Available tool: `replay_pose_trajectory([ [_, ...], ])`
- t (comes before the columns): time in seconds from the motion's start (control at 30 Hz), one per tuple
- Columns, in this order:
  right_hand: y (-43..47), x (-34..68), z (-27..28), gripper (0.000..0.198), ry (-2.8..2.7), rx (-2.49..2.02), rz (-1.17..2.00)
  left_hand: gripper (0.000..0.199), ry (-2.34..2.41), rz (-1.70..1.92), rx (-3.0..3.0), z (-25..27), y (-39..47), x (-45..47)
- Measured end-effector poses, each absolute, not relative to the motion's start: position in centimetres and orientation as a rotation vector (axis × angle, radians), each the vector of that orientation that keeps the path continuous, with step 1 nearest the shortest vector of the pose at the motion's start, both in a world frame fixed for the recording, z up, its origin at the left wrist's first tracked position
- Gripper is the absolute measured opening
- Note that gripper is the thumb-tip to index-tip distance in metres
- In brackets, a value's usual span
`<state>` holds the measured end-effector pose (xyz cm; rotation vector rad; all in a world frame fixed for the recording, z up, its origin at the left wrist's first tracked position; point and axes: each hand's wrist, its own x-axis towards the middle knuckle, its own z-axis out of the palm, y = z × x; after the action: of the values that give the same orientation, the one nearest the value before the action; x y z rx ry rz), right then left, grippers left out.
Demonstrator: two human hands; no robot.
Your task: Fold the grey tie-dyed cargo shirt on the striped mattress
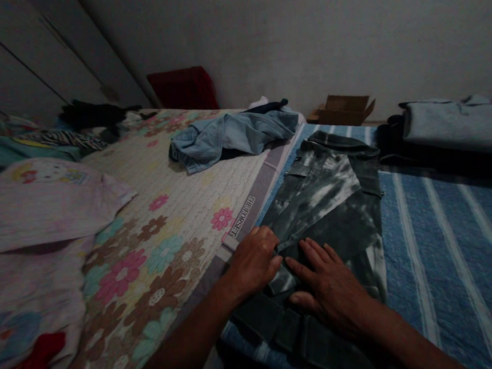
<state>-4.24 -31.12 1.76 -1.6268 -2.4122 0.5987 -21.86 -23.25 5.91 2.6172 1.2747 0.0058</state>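
A dark grey-and-white mottled garment (316, 201), which looks like a jacket, lies spread over the bed with one part folded across its middle. My left hand (255, 261) has its fingers curled and pinches cloth at the garment's left edge. Flat on the lower middle of the cloth rests my right hand (330, 286), fingers spread and palm down. The hands are close together but apart. The lower end of the garment falls into shadow near my body.
Beneath are a blue striped sheet (444, 236) and a flowered mat (173, 237). Light blue denim (241, 133) lies behind. Pink clothing (41, 208) is at left, folded grey cloth (460, 122) at right. A cardboard box (345, 110) and a red case (184, 89) stand by the wall.
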Motion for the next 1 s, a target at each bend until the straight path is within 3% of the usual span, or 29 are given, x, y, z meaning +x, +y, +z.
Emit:
replay_pose_trajectory([
  [0.67, -31.0, -3.7, 2.2, 0.069, -2.326, -1.548, 0.695, 0.010, 1.192, -0.085, 2.704, 4.6, -22.8, -19.8],
  [0.87, -30.3, -3.0, 1.6, 0.044, -2.102, -1.524, 0.632, 0.013, 1.146, -0.137, 2.825, 4.5, -22.9, -19.9],
  [1.0, -29.2, -3.1, 0.9, 0.038, -2.087, -1.590, 0.435, 0.013, 1.108, -0.198, 2.874, 4.5, -23.0, -19.9],
])
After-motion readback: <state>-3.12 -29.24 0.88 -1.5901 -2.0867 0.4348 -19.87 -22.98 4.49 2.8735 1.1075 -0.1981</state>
